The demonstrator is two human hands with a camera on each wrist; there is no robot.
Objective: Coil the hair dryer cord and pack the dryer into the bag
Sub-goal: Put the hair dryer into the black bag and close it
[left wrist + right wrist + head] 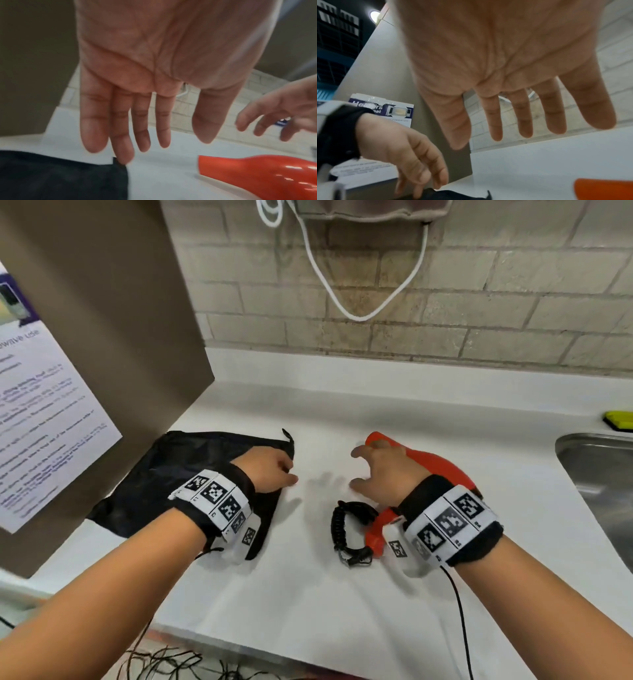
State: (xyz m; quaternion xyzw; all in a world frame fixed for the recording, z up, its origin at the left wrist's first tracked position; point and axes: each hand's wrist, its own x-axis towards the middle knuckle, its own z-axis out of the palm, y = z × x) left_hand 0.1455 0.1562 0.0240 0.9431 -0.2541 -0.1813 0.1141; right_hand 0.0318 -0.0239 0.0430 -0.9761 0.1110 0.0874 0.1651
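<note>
**Two hands above the counter, dryer and bag apart**

Two hands are over the white counter (308, 594), and we hold nothing in either of them. Our left hand (267, 470) is over the right edge of the black bag (164, 481), which lies flat on the counter beside the brown cabinet side (102, 320). In the left wrist view the fingers (96, 121) are straight and slightly spread, and one fingertip is just at the corner of the bag; we cannot tell if it touches the cloth. Our right hand (383, 470) is over the orange hair dryer (435, 463), with the fingers (523, 115) spread wide and relaxed. The right wrist view shows a clear gap between them and the dryer.

The dryer lies on its side on the counter, to the right of the bag and well apart from it. Its nozzle points to the wall and its handle comes toward us. The black cord (346, 529) is coiled in a small loop just beside the end of the handle, and it rests on the counter between the two wrists.

At the right we see a metal sink (599, 491). A white cable (359, 285) hangs on the tiled wall (479, 302). A printed notice (44, 422) is stuck on the cabinet side.
</note>
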